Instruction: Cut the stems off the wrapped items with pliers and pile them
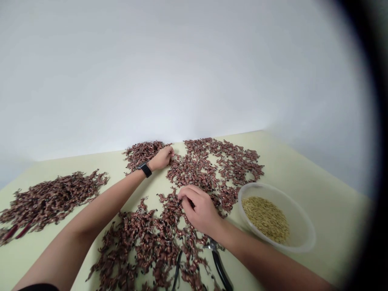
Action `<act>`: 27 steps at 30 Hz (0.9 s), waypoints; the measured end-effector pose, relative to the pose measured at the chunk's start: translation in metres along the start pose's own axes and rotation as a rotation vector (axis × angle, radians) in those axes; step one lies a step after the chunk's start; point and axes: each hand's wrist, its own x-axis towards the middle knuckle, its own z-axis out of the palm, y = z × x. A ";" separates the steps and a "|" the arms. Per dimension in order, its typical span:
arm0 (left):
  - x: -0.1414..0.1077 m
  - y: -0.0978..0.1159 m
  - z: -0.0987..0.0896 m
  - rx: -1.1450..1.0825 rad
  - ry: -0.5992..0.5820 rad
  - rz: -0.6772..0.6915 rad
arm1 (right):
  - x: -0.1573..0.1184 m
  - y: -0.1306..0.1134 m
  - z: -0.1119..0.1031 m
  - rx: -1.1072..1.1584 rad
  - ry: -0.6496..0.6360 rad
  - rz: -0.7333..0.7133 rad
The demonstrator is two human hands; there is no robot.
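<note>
Many small brown horse figurines (194,169) lie spread over the pale yellow table. My left hand (163,157), with a black watch on its wrist, reaches to the back between a heaped pile and the scattered figurines; its fingers are curled closed, and what they hold, if anything, is hidden. Nearer to me, my right hand (198,208) hovers over or touches the middle figurines, thumb and fingers pinched together; any item in them is too small to name. Below it, black-handled pliers (220,264) lie partly among the front figurines.
A translucent plastic bowl (303,226) holding yellow-green grain-like bits (266,218) stands at the right. Another heap of figurines (54,198) lies at the left, with a red-handled tool (24,230) partly buried in it. A white wall (194,72) rises behind the table.
</note>
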 end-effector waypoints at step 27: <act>-0.022 0.007 -0.030 -0.113 -0.279 0.020 | -0.001 0.002 0.002 -0.004 -0.001 0.005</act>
